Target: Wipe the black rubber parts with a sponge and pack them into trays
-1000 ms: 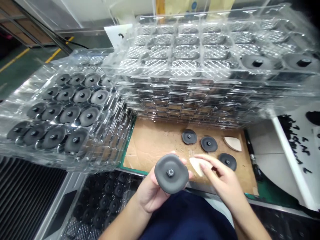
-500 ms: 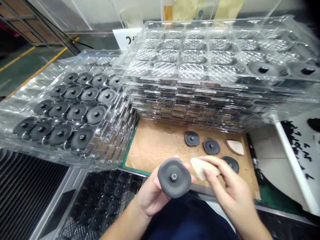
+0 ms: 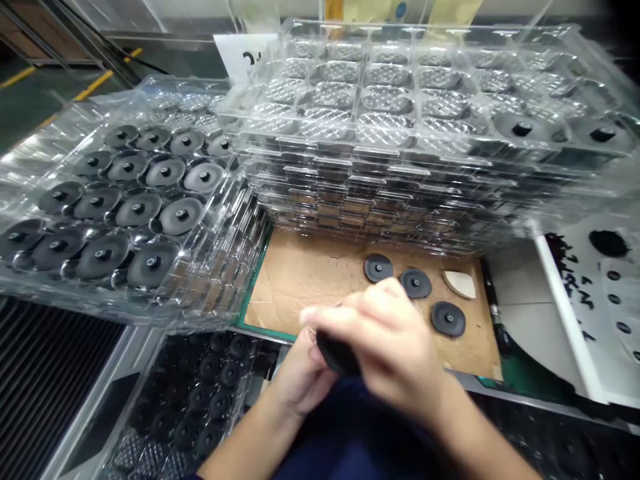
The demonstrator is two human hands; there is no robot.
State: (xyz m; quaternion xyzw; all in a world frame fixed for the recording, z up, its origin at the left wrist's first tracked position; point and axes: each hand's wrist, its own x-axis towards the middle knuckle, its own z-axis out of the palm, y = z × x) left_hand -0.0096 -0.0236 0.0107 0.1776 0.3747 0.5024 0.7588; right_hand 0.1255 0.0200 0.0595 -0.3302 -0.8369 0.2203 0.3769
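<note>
Pinching a black disc [image 3: 339,355] by its rim with the left hand [image 3: 303,380], above dark blue clothing [image 3: 345,460] — tilted, and partly covered by the right hand [image 3: 390,333], curled over it. Cannot tell whether pinching anything there. Facing three loose discs [image 3: 415,284] and a pale pad [image 3: 460,285] on brown cardboard [image 3: 290,287], before clear trays [image 3: 385,131].

Floor dark green [image 3: 33,107] at upper left — yellow stripes [image 3: 95,85] across it. Brown-panelled metal frame [image 3: 63,37] in far corner. Pale panelling [image 3: 195,15] behind — yellow sheets [image 3: 453,12] at top edge of view.
</note>
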